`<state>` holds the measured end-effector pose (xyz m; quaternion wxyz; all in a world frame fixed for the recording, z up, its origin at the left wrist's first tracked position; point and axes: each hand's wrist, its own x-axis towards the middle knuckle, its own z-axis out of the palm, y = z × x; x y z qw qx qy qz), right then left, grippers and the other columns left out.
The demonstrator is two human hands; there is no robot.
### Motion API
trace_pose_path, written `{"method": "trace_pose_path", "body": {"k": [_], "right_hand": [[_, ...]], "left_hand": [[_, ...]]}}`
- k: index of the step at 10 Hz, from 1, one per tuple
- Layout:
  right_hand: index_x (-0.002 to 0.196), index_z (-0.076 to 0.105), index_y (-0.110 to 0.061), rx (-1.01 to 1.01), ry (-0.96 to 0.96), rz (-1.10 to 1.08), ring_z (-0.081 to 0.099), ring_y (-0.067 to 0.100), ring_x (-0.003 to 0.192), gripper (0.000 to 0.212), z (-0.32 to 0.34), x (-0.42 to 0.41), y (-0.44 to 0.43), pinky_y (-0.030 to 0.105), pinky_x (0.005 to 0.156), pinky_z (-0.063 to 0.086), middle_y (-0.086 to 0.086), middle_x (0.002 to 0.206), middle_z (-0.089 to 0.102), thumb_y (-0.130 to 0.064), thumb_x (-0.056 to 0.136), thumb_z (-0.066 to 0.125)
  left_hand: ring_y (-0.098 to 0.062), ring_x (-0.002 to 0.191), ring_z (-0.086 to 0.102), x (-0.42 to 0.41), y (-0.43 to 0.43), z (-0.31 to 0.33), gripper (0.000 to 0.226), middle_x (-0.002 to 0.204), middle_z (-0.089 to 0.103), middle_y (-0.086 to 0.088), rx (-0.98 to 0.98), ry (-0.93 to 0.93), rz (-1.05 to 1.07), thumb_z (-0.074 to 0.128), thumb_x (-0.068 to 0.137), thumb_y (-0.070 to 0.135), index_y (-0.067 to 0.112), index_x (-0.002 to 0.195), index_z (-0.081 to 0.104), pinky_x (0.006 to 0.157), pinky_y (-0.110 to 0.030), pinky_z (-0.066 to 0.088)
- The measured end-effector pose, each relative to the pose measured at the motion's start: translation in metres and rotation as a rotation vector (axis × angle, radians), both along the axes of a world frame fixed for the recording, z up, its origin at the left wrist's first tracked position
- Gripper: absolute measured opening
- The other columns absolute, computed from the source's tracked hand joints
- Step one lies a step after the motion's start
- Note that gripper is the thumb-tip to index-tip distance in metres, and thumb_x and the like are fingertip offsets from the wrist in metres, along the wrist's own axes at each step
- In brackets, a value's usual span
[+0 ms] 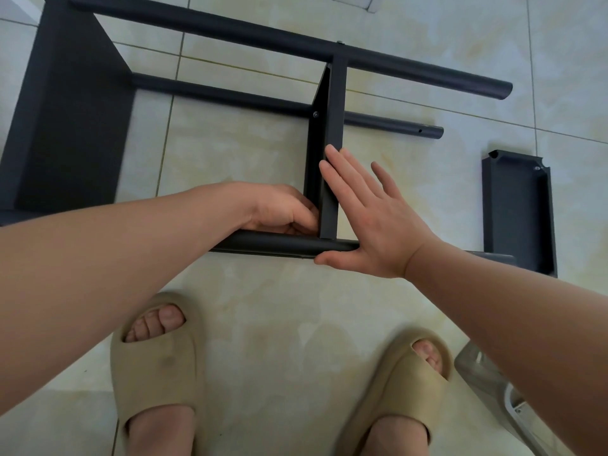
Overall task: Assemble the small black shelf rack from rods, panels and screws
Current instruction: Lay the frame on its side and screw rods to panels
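The half-built shelf rack lies on its side on the tiled floor, in front of the person's feet in tan slippers. Its long axis runs left to right, and the rods slope slightly down toward the right, where their free ends point. It is matt black all over. A broad left panel closes the left end. From it the far rod and a shorter-looking second rod reach right, the latter with a small hole near its tip. A narrow middle panel stands across the rods with its long axis pointing away from the person. A screw head shows where it meets the second rod. Its near end meets the near rod.

The left hand is curled into that inner corner, fingertips against the panel. Whether they pinch anything there cannot be told. The right hand is spread flat, with straight fingers pressing the panel's right face and the thumb along the near rod.

A loose panel lies well apart to the right, hollow side up.
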<state>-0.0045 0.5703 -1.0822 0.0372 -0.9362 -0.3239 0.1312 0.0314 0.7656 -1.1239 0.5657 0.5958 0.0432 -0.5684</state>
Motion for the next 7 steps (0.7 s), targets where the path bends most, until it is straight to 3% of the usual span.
{"method": "trace_pose_path", "body": {"k": [1, 3, 7], "right_hand": [[0.162, 0.007, -0.008, 0.004, 0.001, -0.002, -0.001, 0.024, 0.157, 0.116, 0.0001, 0.0004, -0.0002, 0.055, 0.125, 0.011, 0.006, 0.170, -0.003, -0.086, 0.081, 0.037], [0.162, 0.009, -0.007, 0.007, -0.010, -0.002, 0.001, 0.024, 0.157, 0.116, -0.0004, 0.0001, -0.0004, 0.056, 0.124, 0.013, 0.006, 0.170, -0.001, -0.085, 0.081, 0.038], [0.162, 0.009, -0.008, 0.011, -0.010, -0.002, 0.001, 0.024, 0.157, 0.116, -0.0006, 0.0002, -0.0002, 0.056, 0.124, 0.014, 0.006, 0.170, -0.001, -0.085, 0.081, 0.038]], "left_hand": [[-0.018, 0.058, 0.067, 0.0009, 0.0004, 0.0000, 0.011, 0.070, 0.064, -0.014, 0.008, -0.028, 0.004, 0.054, 0.089, -0.009, -0.002, 0.087, 0.063, 0.056, -0.023, 0.053], [-0.012, 0.052, 0.063, 0.0018, 0.0006, 0.0027, 0.015, 0.060, 0.064, -0.005, -0.012, -0.058, -0.010, 0.054, 0.090, -0.011, 0.000, 0.086, 0.062, 0.052, -0.019, 0.051], [-0.015, 0.062, 0.068, 0.0017, 0.0025, 0.0033, 0.018, 0.069, 0.069, -0.007, -0.075, -0.006, 0.020, 0.052, 0.090, -0.012, 0.000, 0.100, 0.062, 0.062, -0.023, 0.057]]}}
